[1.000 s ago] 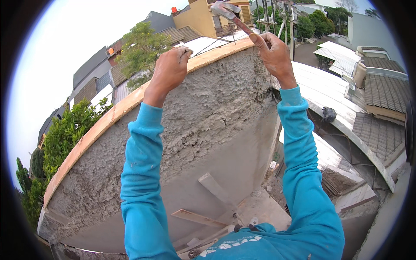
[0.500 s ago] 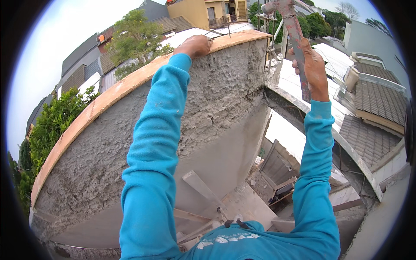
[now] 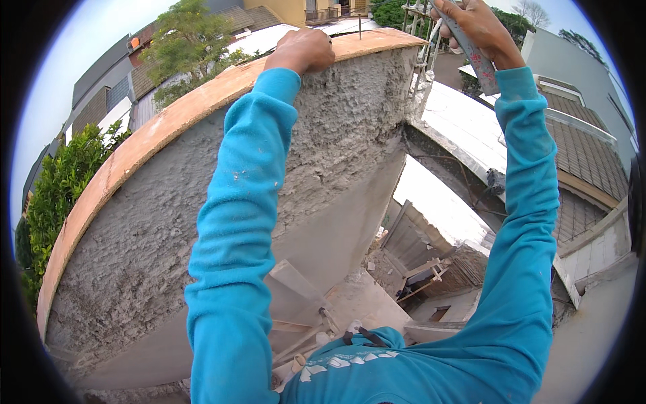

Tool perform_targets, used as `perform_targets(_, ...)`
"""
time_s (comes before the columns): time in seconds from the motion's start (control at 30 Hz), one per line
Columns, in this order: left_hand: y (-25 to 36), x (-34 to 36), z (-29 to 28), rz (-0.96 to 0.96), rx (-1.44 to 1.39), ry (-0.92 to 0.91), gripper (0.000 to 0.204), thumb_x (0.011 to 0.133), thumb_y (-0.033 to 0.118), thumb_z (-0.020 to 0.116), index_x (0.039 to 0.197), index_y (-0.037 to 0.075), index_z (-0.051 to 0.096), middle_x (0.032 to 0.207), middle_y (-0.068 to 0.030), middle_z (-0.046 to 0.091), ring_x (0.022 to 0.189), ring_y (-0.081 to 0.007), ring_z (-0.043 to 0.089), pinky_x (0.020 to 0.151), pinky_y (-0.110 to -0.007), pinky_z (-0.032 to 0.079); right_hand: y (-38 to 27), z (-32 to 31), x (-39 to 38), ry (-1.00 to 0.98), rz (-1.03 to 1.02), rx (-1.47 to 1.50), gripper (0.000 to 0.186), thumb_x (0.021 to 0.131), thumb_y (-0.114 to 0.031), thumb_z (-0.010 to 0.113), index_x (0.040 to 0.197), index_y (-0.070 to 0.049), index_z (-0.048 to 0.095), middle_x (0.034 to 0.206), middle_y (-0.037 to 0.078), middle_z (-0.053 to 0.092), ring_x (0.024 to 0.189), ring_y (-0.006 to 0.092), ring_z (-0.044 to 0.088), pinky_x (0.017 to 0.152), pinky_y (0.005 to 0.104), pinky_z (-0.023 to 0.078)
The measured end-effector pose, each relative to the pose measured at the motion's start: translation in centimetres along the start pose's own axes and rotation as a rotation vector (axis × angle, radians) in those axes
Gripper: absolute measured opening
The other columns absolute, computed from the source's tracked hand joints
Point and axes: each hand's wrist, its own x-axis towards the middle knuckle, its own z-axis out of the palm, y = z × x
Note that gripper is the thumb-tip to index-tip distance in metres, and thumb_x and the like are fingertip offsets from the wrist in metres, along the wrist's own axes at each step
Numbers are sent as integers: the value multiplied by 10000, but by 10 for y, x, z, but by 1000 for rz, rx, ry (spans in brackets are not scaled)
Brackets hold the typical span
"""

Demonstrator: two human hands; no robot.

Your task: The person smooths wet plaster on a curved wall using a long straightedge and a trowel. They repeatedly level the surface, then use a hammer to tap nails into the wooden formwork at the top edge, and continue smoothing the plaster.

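Note:
A long orange wooden board [image 3: 134, 151] runs along the top edge of a rough, grey rendered concrete wall [image 3: 350, 108] in front of me. My left hand [image 3: 299, 52] is at the board's upper right stretch, fingers curled at its edge; whatever they pinch is hidden. High at the top right, my right hand [image 3: 491, 34] is closed round the grey, red-flecked handle of a hammer [image 3: 479, 67], whose head lies out of sight beyond the frame's top. A thin upright rod [image 3: 360, 27] stands just behind the board, right of my left hand.
Below are a smooth sloping slab [image 3: 323, 215], loose planks [image 3: 417, 276] and rubble around an opening. A ledge with wires [image 3: 447, 175] runs down the right. Bamboo scaffolding [image 3: 420, 67] stands at the wall's right end, with trees [image 3: 185, 50] and roofs beyond.
My left hand has shifted up and right along the board. My right hand has moved right and up with the hammer, whose head has left the frame. The view has shifted slightly.

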Motion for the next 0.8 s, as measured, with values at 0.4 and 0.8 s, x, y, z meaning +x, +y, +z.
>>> perform_targets(0.4,3,4,6,-27,-29,24,385,864,192,573,1177,49,745,1274,-208,684,1195,-376,653,1031,-461,527,39,-25,79,-478,-466,-1155,498,964,-174,649,1443,-77,558,1434,149,562,1297,291,538,1124,405,432)
perform_targets(0.8,8,4,7,-11,-29,59,374,868,174,554,1162,51,750,1241,-205,699,1168,-381,664,1014,-472,533,-53,-14,105,113,393,-266,472,1021,-359,587,1431,-125,590,1439,127,576,1271,256,580,1109,390,440)
